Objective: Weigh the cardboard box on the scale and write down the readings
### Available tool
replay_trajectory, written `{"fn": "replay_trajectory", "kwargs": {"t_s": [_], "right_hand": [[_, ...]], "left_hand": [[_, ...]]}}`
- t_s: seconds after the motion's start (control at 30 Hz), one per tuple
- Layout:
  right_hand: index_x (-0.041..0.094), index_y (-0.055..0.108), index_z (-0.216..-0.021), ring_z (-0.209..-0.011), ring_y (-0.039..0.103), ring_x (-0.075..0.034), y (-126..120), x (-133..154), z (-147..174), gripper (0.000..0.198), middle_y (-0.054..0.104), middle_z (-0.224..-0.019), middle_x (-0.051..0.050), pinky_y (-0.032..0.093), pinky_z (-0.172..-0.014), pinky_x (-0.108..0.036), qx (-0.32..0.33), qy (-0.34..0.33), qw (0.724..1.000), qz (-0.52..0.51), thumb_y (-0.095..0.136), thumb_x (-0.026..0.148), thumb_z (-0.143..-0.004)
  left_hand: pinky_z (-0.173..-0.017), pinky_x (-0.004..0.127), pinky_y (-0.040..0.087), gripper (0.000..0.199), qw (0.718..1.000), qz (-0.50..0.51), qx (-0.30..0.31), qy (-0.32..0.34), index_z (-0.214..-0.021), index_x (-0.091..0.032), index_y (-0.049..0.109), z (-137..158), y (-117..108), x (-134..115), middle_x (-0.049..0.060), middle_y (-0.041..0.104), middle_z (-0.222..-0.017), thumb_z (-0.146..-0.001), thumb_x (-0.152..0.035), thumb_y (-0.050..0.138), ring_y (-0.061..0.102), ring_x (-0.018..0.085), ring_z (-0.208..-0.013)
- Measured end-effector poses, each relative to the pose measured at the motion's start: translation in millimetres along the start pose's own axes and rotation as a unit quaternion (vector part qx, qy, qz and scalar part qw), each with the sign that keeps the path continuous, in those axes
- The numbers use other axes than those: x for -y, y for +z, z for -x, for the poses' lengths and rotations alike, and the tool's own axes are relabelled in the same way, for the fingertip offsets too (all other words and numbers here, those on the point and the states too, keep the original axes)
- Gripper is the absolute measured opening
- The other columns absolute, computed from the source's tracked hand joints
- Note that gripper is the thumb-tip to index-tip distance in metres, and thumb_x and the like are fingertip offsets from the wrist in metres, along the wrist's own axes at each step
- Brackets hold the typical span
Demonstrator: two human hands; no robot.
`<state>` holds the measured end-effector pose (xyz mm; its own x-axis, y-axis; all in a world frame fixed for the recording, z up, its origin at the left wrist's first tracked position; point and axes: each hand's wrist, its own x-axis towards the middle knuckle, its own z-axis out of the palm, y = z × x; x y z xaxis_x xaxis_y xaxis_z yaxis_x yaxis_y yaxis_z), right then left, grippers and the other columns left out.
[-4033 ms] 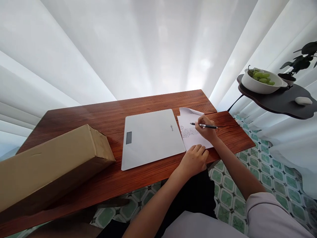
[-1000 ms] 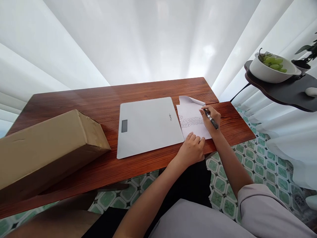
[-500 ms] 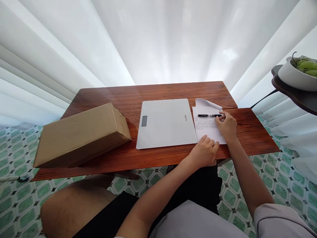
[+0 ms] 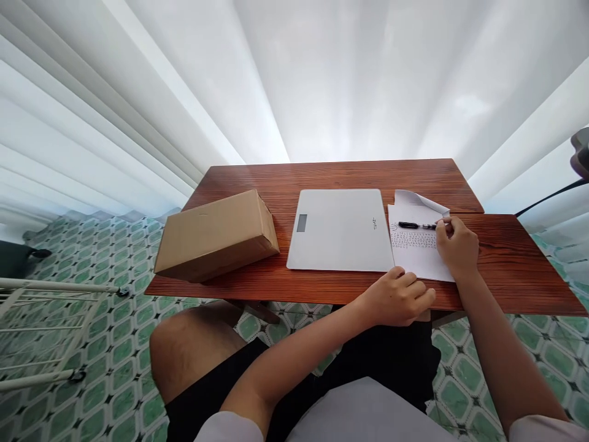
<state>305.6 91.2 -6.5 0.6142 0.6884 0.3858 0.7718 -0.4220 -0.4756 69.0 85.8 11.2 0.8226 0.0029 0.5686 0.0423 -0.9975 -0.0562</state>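
Note:
White sheets of paper (image 4: 426, 264) with rows of handwriting lie at the right of the table, the top sheet's far edge folded over. A black pen (image 4: 408, 225) rests crosswise on them. My right hand (image 4: 458, 245) is on the paper's right side, thumb and fingertips pinched at the pen's right end. My left hand (image 4: 400, 298) lies palm down at the table's near edge, its fingers loosely bent and apart, beside the paper's lower left corner. Left of the paper is a flat white scale (image 4: 343, 230) with a small grey display. Nothing shows in my left hand.
A closed cardboard box (image 4: 216, 236) sits on the left of the brown wooden table (image 4: 331, 175). White curtains (image 4: 322, 80) hang behind. A white wire rack (image 4: 55, 288) stands on the tiled floor at left. A dark shelf edge (image 4: 580, 153) shows at far right.
The view has turned left, so everything appears farther right. My left hand has drawn back slightly from the paper toward the table edge. My right hand stays at the pen's end.

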Motion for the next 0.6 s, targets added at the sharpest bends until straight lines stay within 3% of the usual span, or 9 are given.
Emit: {"fn": "replay_trajectory", "kwargs": {"t_s": [0.07,0.2,0.43,0.6], "right_hand": [[0.019,0.067,-0.093,-0.073,0.060,-0.025,-1,0,0,0.034,0.069,-0.080,-0.009,0.038,-0.070,-0.034,0.012,0.000,1.000,0.009,0.043,0.044,-0.092],[0.020,0.069,-0.094,-0.074,0.058,-0.024,-5,3,0,0.035,0.070,-0.082,-0.011,0.036,-0.070,-0.033,0.040,0.000,0.999,0.026,0.041,0.042,-0.092],[0.023,0.070,-0.092,-0.073,0.058,-0.026,-7,4,0,0.035,0.069,-0.080,-0.012,0.036,-0.071,-0.036,0.058,0.009,0.998,0.030,0.040,0.042,-0.090],[0.026,0.064,-0.090,-0.087,0.064,-0.028,-7,1,-3,0.029,0.072,-0.091,-0.013,0.042,-0.080,-0.035,0.067,-0.002,0.998,0.010,0.039,0.040,-0.087]], "left_hand": [[-0.072,0.036,0.036,0.019,0.999,-0.027,-0.045,0.011,-0.108,-0.010,0.064,14,-19,7,0.002,0.056,-0.079,-0.094,-0.019,0.054,0.050,0.018,-0.075],[-0.070,0.033,0.037,0.020,0.994,-0.087,-0.070,0.015,-0.107,-0.010,0.066,46,-62,30,-0.001,0.056,-0.075,-0.088,-0.017,0.066,0.049,0.015,-0.072],[-0.071,0.034,0.037,0.027,0.969,-0.228,-0.092,-0.031,-0.108,-0.012,0.068,92,-136,72,-0.002,0.059,-0.070,-0.082,-0.011,0.065,0.050,0.015,-0.069],[-0.069,0.036,0.035,0.037,0.924,-0.326,-0.137,-0.144,-0.110,-0.016,0.068,118,-186,91,0.000,0.063,-0.070,-0.077,-0.005,0.057,0.051,0.017,-0.067]]}}
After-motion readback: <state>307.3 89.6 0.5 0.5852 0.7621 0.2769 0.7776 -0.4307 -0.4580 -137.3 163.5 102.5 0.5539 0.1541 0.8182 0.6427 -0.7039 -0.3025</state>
